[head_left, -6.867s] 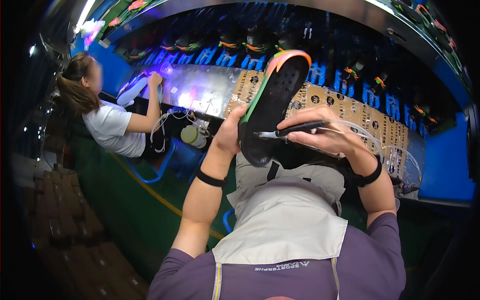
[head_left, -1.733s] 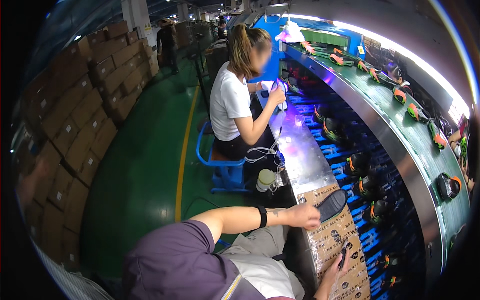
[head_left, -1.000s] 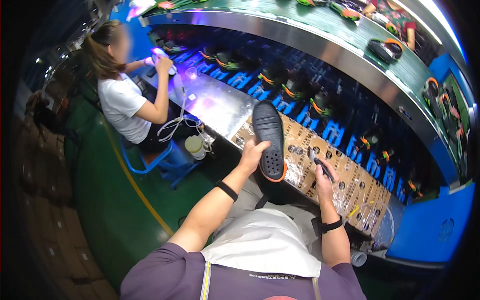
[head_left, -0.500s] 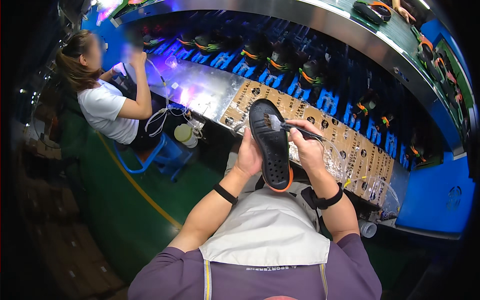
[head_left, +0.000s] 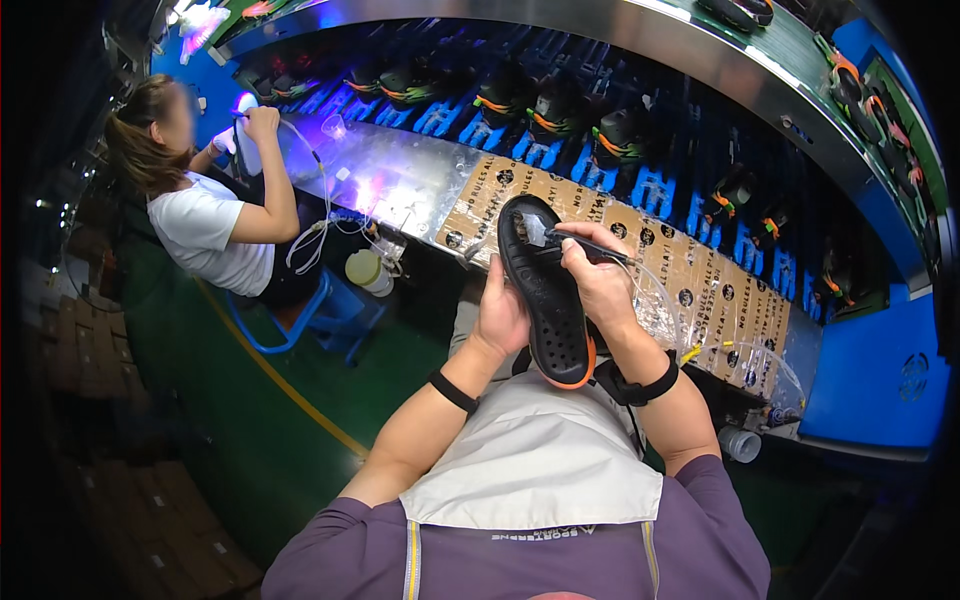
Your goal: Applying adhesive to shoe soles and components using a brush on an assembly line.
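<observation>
A black shoe sole [head_left: 560, 315] with an orange edge at its near end and rows of small holes there is held up before my apron, its length pointing away from me. My left hand [head_left: 502, 312] grips its left side, thumb along the edge; the other fingers are mostly hidden behind it. Between the thumb and fingers of my right hand [head_left: 604, 280] is a brush [head_left: 538, 234] with a dark handle and pale bristles. The bristles touch the upper inner face of the sole, toward its far end. A clear thin tube [head_left: 660, 284] runs from near the brush handle.
Beyond my hands lies a metal bench partly covered with printed brown cardboard [head_left: 690, 300]. Behind it, shoes [head_left: 615, 140] hang above blue racks. A co-worker [head_left: 215, 210] sits at the left on a blue stool [head_left: 320, 310]. A white-green bucket [head_left: 369, 271] stands near the bench.
The brush has moved toward the far end of the sole, and my right hand with it. The sole's near end has shifted slightly right and nearer. The co-worker's hands have moved left.
</observation>
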`<state>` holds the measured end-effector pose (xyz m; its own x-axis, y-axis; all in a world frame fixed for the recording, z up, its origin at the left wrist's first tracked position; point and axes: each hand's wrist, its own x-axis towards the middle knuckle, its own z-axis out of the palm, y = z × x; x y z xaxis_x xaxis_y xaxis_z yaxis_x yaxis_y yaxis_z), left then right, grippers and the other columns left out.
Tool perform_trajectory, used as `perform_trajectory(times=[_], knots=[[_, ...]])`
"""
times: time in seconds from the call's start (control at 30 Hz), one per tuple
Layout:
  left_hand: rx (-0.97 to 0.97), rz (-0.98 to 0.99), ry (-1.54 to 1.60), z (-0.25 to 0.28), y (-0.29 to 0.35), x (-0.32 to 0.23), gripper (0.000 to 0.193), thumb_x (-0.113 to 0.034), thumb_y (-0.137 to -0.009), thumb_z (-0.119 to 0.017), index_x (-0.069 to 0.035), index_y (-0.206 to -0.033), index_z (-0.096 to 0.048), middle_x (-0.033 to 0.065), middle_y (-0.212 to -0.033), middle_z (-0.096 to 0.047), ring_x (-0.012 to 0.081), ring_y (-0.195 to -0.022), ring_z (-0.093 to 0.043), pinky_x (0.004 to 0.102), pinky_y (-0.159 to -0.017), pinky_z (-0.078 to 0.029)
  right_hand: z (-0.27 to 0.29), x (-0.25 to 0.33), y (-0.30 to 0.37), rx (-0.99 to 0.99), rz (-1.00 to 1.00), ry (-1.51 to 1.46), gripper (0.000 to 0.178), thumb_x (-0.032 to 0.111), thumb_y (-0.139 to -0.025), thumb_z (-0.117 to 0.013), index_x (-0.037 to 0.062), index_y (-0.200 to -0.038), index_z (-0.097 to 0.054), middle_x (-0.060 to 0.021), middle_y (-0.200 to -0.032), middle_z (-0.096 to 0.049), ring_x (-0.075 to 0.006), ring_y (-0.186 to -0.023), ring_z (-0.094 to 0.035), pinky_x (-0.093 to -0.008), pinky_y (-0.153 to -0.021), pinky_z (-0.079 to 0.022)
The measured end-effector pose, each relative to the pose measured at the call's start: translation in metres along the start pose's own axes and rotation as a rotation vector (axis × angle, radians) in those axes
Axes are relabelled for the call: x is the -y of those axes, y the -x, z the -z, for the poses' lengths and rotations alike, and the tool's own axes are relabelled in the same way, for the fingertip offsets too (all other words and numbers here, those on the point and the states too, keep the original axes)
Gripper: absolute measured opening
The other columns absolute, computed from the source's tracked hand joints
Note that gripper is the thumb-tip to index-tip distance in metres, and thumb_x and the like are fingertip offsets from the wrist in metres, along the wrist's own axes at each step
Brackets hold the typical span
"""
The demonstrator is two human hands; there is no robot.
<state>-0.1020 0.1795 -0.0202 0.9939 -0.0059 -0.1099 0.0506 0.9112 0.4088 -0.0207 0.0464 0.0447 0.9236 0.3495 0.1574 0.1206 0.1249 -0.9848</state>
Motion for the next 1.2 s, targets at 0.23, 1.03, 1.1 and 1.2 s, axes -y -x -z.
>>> perform_trajectory(times=[0.23,1.03,1.1,1.2], knots=[[0.011,0.000,-0.014,-0.006,0.002,0.001,0.077,-0.067,-0.109,-0.023,-0.010,-0.157,-0.042,0.0116,-0.157,-0.049,0.0279,-0.144,-0.048,0.0451,-0.123,-0.036,-0.002,0.005,0.003,0.001,0.072,0.072,0.022,0.011,-0.095,-0.070,0.0013,-0.113,-0.075,-0.0019,-0.089,-0.072,-0.0067,-0.078,-0.061,-0.0246,-0.072,-0.050],[0.018,-0.070,-0.191,-0.021,0.005,-0.007,0.083,-0.074,-0.104,-0.028,-0.010,-0.152,-0.049,0.0131,-0.148,-0.058,0.0274,-0.132,-0.059,0.0454,-0.114,-0.047,0.028,0.041,0.009,0.338,0.399,0.317,0.026,0.005,-0.093,-0.072,-0.0004,-0.118,-0.075,-0.0106,-0.095,-0.075,-0.0176,-0.087,-0.070,-0.0321,-0.077,-0.056],[0.041,-0.066,-0.218,-0.021,0.008,-0.012,0.084,-0.075,-0.103,-0.031,-0.009,-0.151,-0.050,0.0133,-0.146,-0.060,0.0280,-0.130,-0.061,0.0461,-0.113,-0.048,0.035,0.039,0.004,0.433,0.129,-0.151,0.027,0.006,-0.094,-0.071,0.0008,-0.120,-0.075,-0.0083,-0.103,-0.077,-0.0150,-0.091,-0.070,-0.0295,-0.080,-0.057],[0.019,-0.068,-0.200,-0.027,0.006,-0.011,0.077,-0.070,-0.106,-0.030,-0.010,-0.150,-0.052,0.0116,-0.146,-0.060,0.0283,-0.133,-0.059,0.0467,-0.114,-0.048,0.029,0.045,0.001,0.249,0.349,0.157,0.028,0.005,-0.089,-0.075,0.0027,-0.117,-0.076,-0.0113,-0.100,-0.077,-0.0194,-0.087,-0.073,-0.0307,-0.078,-0.057]])
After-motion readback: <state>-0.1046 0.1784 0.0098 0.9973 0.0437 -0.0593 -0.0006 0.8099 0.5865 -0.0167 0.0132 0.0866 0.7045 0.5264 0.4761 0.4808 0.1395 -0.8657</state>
